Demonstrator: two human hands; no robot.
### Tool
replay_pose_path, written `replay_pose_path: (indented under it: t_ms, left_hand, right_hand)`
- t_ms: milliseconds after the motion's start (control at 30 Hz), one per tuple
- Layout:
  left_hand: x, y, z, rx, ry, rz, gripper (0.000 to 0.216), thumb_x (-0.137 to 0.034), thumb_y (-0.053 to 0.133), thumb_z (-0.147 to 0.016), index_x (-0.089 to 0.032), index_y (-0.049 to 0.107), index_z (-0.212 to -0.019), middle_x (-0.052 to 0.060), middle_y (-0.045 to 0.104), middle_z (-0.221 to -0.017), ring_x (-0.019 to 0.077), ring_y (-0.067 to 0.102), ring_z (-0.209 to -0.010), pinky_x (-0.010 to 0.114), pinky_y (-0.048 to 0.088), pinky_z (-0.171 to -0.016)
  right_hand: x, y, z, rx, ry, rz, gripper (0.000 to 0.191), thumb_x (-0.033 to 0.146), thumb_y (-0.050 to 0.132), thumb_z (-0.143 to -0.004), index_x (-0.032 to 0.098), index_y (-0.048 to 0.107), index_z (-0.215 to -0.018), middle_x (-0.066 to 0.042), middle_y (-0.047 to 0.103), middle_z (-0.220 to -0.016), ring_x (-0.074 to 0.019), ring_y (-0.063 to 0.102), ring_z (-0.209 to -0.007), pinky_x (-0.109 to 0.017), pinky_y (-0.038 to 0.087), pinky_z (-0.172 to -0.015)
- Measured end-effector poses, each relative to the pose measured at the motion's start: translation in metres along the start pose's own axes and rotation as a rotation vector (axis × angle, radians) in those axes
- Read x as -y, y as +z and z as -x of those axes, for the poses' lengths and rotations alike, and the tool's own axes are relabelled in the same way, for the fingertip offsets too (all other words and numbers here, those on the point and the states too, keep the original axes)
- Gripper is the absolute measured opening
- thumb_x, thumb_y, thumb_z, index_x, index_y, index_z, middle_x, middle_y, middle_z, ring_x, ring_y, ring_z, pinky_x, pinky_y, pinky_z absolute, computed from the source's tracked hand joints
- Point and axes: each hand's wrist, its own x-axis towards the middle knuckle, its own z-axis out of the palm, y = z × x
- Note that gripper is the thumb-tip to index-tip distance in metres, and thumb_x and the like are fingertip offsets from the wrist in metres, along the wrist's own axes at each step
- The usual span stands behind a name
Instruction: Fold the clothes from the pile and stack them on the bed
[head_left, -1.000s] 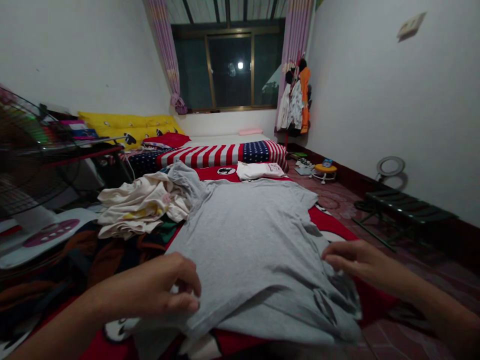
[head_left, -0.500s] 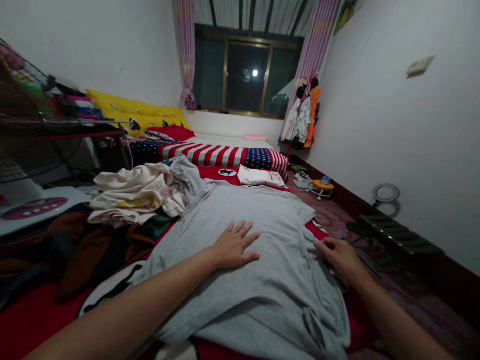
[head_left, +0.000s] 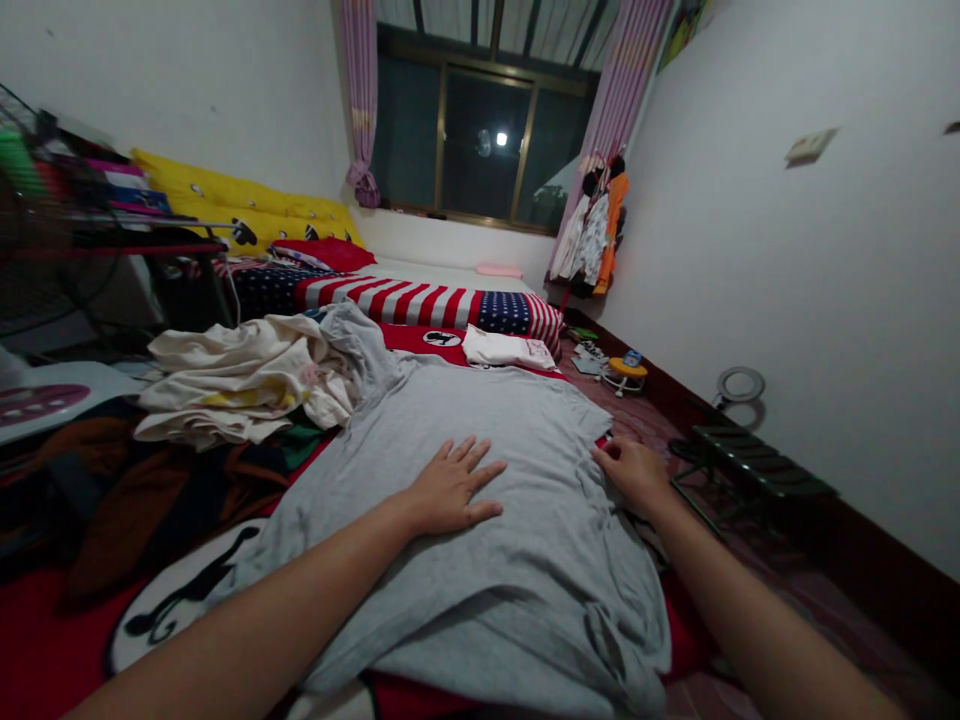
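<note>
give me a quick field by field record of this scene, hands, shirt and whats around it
left hand: flat, fingers spread, palm down on the middle of the grey cotton t-shirt
right hand: fingers curled at the sleeve edge on its own side; grip unclear
grey cotton t-shirt: spread out on the red printed blanket, wrinkled near the hem
left of shirt: heap of crumpled cream clothes
beyond shirt: folded white garment, stars-and-stripes blanket
right, on floor: dark slatted folding stool
</note>
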Motion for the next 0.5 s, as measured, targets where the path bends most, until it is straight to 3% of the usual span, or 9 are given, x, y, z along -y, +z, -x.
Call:
replay_pose_path:
  t_ms: [133,267,400,500]
  left_hand:
    - [0.0,0.001,0.001,-0.002,-0.013,0.009,0.072,-0.071,0.031,-0.086,-0.032,0.031,-0.146,0.012,0.017,-0.156,0.0335,0.013,-0.143,0.055,0.012,-0.112]
    - [-0.001,-0.001,0.001,0.001,-0.019,-0.001,0.072,-0.073,0.028,-0.086,-0.033,0.03,-0.146,0.011,0.017,-0.156,0.0319,0.013,-0.144,0.054,0.013,-0.113]
    - [-0.001,-0.001,0.002,0.002,-0.023,-0.002,0.073,-0.073,0.027,-0.086,-0.032,0.031,-0.146,0.01,0.018,-0.156,0.032,0.014,-0.144,0.054,0.013,-0.112]
    - [-0.001,-0.001,0.002,-0.004,-0.024,0.002,0.072,-0.073,0.028,-0.086,-0.033,0.032,-0.146,0.01,0.018,-0.156,0.0322,0.016,-0.143,0.054,0.014,-0.112]
  right_hand:
    - [-0.002,0.005,-0.015,0.006,0.043,0.035,0.027,0.038,0.051,-0.078,0.02,0.072,-0.08,-0.008,0.073,-0.087,-0.0245,0.066,-0.086,-0.028,0.039,-0.062]
    - [-0.014,0.006,-0.023,-0.062,0.147,0.075,0.033,0.037,0.047,-0.079,0.018,0.073,-0.087,-0.012,0.072,-0.093,-0.0276,0.065,-0.088,-0.029,0.039,-0.06]
    - [-0.023,0.001,-0.012,-0.056,0.043,0.028,0.033,0.043,0.05,-0.079,0.02,0.072,-0.083,-0.01,0.073,-0.085,-0.0252,0.066,-0.083,-0.028,0.039,-0.059]
    - [-0.024,-0.01,0.013,-0.046,-0.066,0.008,0.035,0.048,0.049,-0.081,0.021,0.07,-0.076,-0.006,0.071,-0.077,-0.0217,0.065,-0.074,-0.027,0.038,-0.058]
